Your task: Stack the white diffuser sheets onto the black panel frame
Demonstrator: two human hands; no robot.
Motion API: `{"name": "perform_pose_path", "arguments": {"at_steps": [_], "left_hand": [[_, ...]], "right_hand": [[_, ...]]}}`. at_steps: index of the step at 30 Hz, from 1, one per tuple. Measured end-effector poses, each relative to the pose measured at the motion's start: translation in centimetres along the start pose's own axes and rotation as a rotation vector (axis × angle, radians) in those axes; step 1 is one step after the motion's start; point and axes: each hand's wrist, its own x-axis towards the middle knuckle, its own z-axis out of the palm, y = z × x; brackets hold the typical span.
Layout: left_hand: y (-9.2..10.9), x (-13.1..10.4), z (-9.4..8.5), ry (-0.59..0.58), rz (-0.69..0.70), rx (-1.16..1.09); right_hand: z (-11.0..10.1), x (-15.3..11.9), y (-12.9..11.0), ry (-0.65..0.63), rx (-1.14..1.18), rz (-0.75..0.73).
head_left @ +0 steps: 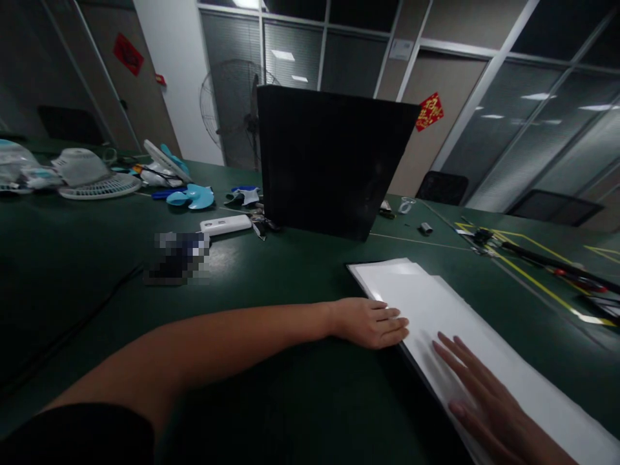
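White sheets [426, 294] lie slanted across the right of the table, over something flat with a dark edge. My left hand [371, 323] reaches in from the left, palm down. Its fingers are stretched out over the sheets' left edge and it grips nothing. Above the lower part of the sheets is my right hand [489, 397], fingers extended and thumb apart, holding nothing. Whether its palm touches the paper I cannot tell.
A large black panel [334, 161] stands upright on the green table [290, 271]. Leftward are a white oblong device [225, 225], blue fan blades [191, 197], a white fan grille [101, 187] and a blurred-out object with a cable. Yellow tape [537, 281] and a black rod lie at right.
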Motion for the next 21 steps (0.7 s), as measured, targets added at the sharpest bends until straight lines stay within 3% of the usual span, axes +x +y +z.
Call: {"name": "perform_pose_path", "arguments": {"at_steps": [3, 10, 14, 21], "left_hand": [[-1.1, 1.5, 1.3, 0.051, 0.042, 0.034], [-2.6, 3.2, 4.8, 0.143, -0.007, 0.007], [-2.7, 3.6, 5.7, 0.159, 0.002, -0.031], [-2.4, 3.6, 5.1, 0.142, -0.051, -0.058]], "right_hand": [[0.2, 1.3, -0.2, -0.044, -0.195, -0.129], [-2.0, 2.1, 1.6, -0.091, -0.565, -0.384], [-1.5, 2.1, 1.1, -0.077, -0.608, -0.371], [-1.0, 3.2, 1.1, -0.067, -0.631, -0.356]]}}
